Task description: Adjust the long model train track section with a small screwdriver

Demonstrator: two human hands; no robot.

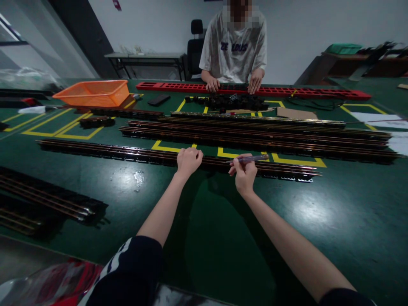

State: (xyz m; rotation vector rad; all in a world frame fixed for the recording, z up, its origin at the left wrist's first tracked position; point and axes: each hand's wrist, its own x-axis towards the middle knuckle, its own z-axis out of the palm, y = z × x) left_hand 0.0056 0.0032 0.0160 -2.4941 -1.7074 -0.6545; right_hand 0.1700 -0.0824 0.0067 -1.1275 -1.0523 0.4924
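A long dark strip with thin metal rods lies across the green table in front of me. My left hand rests on its middle with the fingers curled; what they hold, if anything, is hidden. To the right, my right hand grips a slim pen-like tool, held nearly level just above the same strip. The tool's thin tip points left, toward my left hand. Several similar rodded strips lie side by side just beyond.
Across the table a person has both hands on a long red frame. An orange basket, a black phone-like object and dark parts stand nearer. More strips lie at the left.
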